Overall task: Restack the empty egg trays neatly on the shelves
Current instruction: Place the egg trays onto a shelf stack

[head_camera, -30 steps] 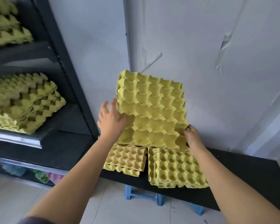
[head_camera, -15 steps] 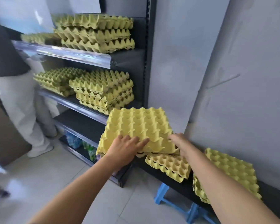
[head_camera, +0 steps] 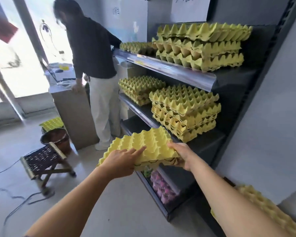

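I hold a thin stack of yellow egg trays level in front of the black shelf unit. My left hand grips its near left edge, fingers lying on top. My right hand grips its near right corner. The trays hover over the front of the lower shelf. Stacks of yellow trays sit on the middle shelf and on the top shelf. More trays lie at the lower right.
A person in a dark top and white trousers stands at the shelf's left end beside a grey counter. A woven folding stool, a brown bucket and floor cables lie to the left. Pink packets fill the bottom shelf.
My view has swung left from the black bench to the shelf unit. Both hands have carried the trays from upright at the wall to level in front of the lower shelf.
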`<state>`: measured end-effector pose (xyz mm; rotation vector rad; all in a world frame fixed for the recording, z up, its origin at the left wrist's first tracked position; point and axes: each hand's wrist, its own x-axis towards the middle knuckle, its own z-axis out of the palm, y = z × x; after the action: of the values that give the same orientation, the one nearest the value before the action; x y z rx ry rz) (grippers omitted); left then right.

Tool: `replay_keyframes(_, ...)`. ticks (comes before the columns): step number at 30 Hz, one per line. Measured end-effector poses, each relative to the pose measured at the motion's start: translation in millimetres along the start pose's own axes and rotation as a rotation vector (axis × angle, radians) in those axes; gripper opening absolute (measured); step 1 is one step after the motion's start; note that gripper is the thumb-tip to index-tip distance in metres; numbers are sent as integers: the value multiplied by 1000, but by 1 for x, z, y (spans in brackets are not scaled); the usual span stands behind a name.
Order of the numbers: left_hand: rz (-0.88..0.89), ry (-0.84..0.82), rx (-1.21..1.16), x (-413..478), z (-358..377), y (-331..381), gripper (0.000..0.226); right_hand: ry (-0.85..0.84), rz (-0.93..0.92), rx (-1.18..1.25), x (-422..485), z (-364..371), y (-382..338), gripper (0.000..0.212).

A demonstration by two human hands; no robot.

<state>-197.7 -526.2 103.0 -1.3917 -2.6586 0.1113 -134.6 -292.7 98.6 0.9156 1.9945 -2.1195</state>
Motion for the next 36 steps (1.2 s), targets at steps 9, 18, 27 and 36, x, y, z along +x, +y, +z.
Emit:
replay_keyframes(9,-188,172,-35,27,4,-104,108,-176,-434,-91,74,86,-119,45)
replay_keyframes(18,-190,389,57,141,-42,-259,125,-42,-726,-48,150,146,-252,92)
replay_keyframes(27,-189,641,233,280,-101,-387,104,305,-871,139,228,182,-371,81)
replay_keyframes(36,-136,741,203,429,-138,-439,83,627,-945,420,333,186,-472,73)
